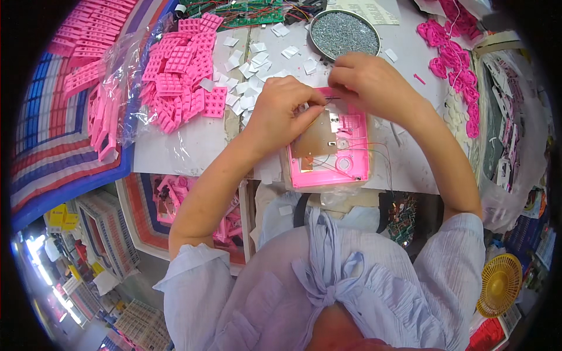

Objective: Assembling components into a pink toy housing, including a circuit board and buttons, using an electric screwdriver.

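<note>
An open pink plastic casing (pixel 328 176) lies in front of me at the table's near edge. A flat brown circuit board (pixel 315 140) sits over its left part, with thin red and dark wires running across the casing. My left hand (pixel 285 108) is at the board's upper left, thumb against the board and fingers bent in a pinch; what lies between them is hidden. Over the casing's far edge, my right hand (pixel 372 82) has its fingers curled together, near some thin wires. Whatever those fingers hold is too small to make out.
A round tray of small screws (pixel 345 35) stands just beyond my hands. White square pieces (pixel 252 64) are scattered left of it, beside piled pink keypads (pixel 181 70). Pink coiled parts (pixel 453 52) lie at right. Green circuit boards (pixel 252 13) lie at the back.
</note>
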A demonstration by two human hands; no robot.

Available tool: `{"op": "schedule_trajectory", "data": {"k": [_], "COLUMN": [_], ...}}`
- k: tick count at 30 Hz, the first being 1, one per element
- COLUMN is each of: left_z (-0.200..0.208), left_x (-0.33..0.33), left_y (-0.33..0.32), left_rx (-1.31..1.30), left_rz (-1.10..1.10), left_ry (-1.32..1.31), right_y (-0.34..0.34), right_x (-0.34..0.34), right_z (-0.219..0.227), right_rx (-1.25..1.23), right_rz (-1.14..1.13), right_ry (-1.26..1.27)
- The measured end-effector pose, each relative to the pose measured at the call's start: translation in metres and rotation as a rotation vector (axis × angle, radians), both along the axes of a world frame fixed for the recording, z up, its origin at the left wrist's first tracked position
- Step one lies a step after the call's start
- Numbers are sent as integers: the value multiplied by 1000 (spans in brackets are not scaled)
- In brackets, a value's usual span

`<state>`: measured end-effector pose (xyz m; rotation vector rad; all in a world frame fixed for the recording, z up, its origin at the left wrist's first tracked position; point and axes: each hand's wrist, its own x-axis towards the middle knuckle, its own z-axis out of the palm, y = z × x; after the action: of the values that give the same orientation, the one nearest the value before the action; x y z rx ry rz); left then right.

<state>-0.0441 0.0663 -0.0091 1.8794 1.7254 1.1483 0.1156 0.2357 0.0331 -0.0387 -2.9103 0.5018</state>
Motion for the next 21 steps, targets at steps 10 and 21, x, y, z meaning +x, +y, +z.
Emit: {"op": "schedule_trajectory", "data": {"k": [10,21], "left_z": [17,32], "left_x": [0,31], "left_y": [15,42], "left_rx": [-115,-259], "left_rz": [-123,-350], "left_ry": [252,844], "right_y": [-82,-92], "right_x": [49,55], "right_z": [-5,-15], "right_rx": [-260,-222], "right_rz": [-293,-379], "right_ry": [-70,100]}}
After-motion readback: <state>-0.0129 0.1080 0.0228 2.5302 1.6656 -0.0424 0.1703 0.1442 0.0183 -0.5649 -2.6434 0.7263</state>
